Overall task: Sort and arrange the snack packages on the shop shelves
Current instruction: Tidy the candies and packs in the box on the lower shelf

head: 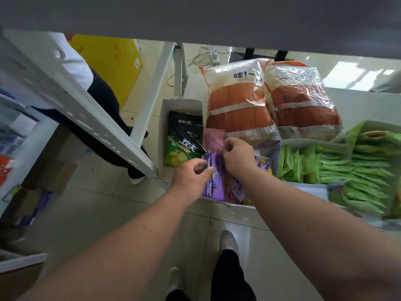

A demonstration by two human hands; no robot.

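Left hand [191, 174]: fingers curled, pinching upright purple packets [213, 177] at the near shelf edge. Right hand [236, 153]: fingertips pinching a small pink packet [213, 137] just above the purple row.

Left: open white box [165, 118] with black-and-green bags [184, 144], beside the purple row. Behind: two large orange bags [238, 105], leaning. Right: green packets [325, 164] in trays.

Risks, judged: purple row toppling off the shelf edge if released; pink packet slipping from a light pinch; orange bags sliding forward if nudged.
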